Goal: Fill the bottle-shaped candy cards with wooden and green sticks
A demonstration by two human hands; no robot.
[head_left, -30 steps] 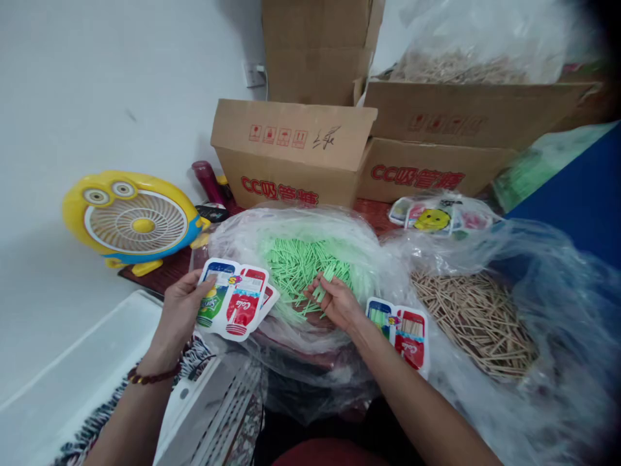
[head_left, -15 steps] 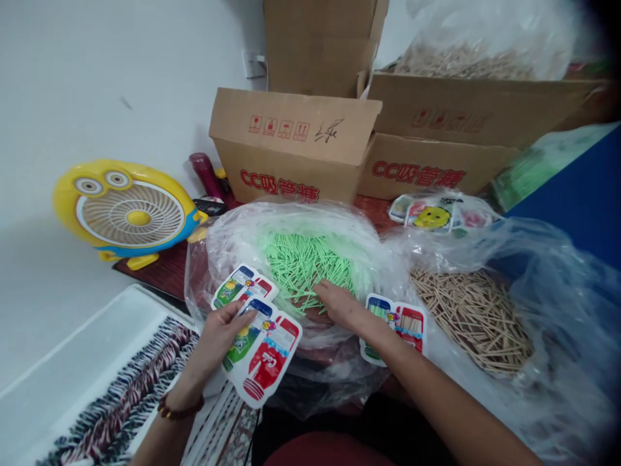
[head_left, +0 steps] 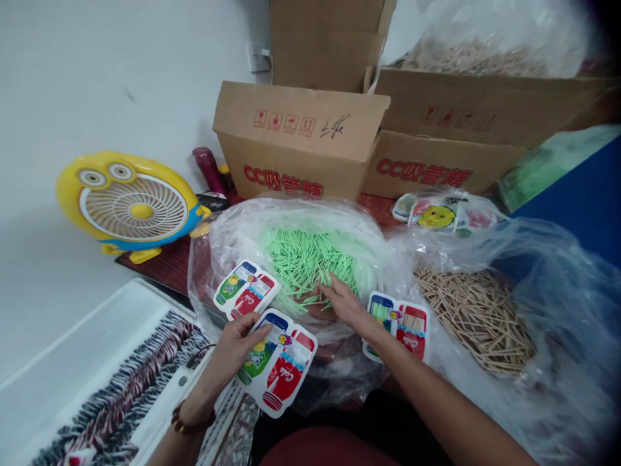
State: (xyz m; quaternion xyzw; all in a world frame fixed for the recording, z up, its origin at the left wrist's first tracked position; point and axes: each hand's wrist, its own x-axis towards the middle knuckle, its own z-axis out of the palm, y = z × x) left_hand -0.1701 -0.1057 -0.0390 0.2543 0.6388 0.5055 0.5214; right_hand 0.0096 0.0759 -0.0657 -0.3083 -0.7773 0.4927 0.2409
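Observation:
Between thumb and fingers, my left hand (head_left: 241,336) holds a bottle-shaped candy packet (head_left: 280,362) printed with a green and a red drink. Just behind it, a second packet (head_left: 246,289) of the same print lies on the clear plastic bag. My right hand (head_left: 343,301) is at the near edge of a heap of thin green candy sticks (head_left: 310,262), its fingers closed on a few of them. Under my right forearm lies another packet (head_left: 398,325), with green and tan sticks showing through its windows.
Tan sticks (head_left: 478,320) fill an opened plastic bag at the right. Cardboard boxes (head_left: 295,142) stand at the back. A yellow fan (head_left: 136,207) and a dark red bottle (head_left: 209,169) are at the left. Printed packets (head_left: 436,213) lie behind the tan sticks.
My left hand has moved right and nearer with its packet, uncovering the one behind. My right hand lifted some green sticks, dipped into the heap and now has sticks at its fingertips.

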